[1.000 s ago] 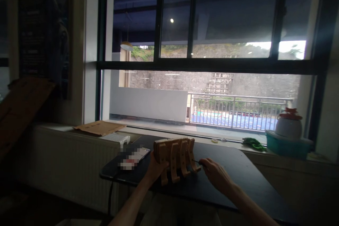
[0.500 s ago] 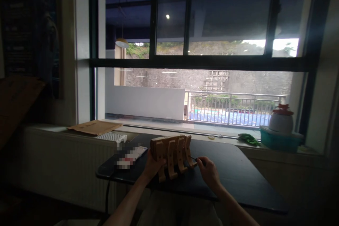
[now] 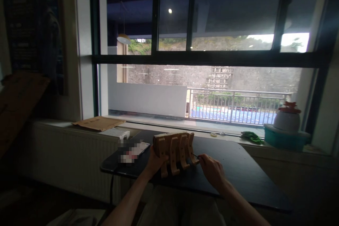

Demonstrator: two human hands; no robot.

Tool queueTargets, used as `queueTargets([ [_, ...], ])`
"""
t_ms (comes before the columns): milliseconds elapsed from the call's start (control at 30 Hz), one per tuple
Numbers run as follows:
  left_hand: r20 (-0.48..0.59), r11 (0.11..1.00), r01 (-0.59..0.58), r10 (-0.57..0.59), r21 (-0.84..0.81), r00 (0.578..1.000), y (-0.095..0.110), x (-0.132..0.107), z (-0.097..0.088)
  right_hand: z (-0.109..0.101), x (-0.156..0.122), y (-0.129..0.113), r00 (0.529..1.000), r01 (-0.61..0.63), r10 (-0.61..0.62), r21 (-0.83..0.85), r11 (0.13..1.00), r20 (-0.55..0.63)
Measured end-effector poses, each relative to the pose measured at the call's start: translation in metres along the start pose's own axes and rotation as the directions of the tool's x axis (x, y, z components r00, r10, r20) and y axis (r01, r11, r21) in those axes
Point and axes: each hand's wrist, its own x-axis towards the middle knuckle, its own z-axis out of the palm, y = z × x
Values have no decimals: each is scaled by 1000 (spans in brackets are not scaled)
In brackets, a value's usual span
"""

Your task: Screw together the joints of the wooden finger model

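A wooden hook rack with several curved wooden pegs is tilted up over the dark table. Gripping its left end is my left hand, the thumb across the front near the leftmost peg. Dark dots like screw holes mark the pegs. At the right end, my right hand is closed on a thin dark rod-like tool, whose tip meets the rightmost peg. The fingers hide most of that tool, so its exact kind does not show.
On the black table a phone, partly blurred out, lies left of the rack. The windowsill holds a brown envelope, a green cloth and a teal box with a white orange-topped container on it.
The whole view has shifted slightly. My right hand has turned a little around the tool, its back more toward me. My left hand keeps its hold on the rack.
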Motion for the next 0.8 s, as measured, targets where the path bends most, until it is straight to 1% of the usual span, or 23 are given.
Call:
queueTargets([
  [67, -1, 1000, -8, 8, -3, 1000, 0, 0, 0, 7, 4, -1, 994, -110, 111, 34, 993, -20],
  [100, -3, 1000, -14, 14, -5, 1000, 0, 0, 0, 8, 6, -1, 989, -144, 145, 51, 988, -19],
  [167, -3, 1000, -23, 23, -10, 1000, 1, -1, 1, 7, 9, 0, 987, -162, 163, 84, 983, -3],
  [267, 1, 1000, -17, 17, -10, 1000, 3, -2, 1, -3, 9, 3, 993, -115, 113, 112, 987, 26],
  [367, 5, 1000, -3, 3, -7, 1000, 4, -3, 0, -13, 4, 4, 999, -14, 9, 127, 992, 41],
  [433, 13, 1000, 3, -3, -9, 1000, 3, -3, -1, -17, 1, 2, 998, 41, -48, 152, 988, 42],
  [500, 21, 1000, 5, -5, -12, 1000, 2, -2, -1, -15, -2, 0, 998, 48, -55, 194, 980, 30],
  [567, 25, 1000, 3, -2, -18, 1000, -1, -1, -2, -9, -1, -1, 1000, 2, -3, 252, 968, 3],
  [633, 29, 1000, -1, 1, -25, 1000, -5, 2, -2, 0, 2, 1, 996, -78, 91, 329, 941, -22],
  [700, 30, 999, -3, 4, -35, 1000, -8, 4, -2, 8, 8, 6, 983, -153, 183, 424, 893, -32],
  [800, 33, 999, -1, 3, -50, 999, -12, 6, -1, 17, 14, 15, 962, -207, 271, 579, 788, -25],
])
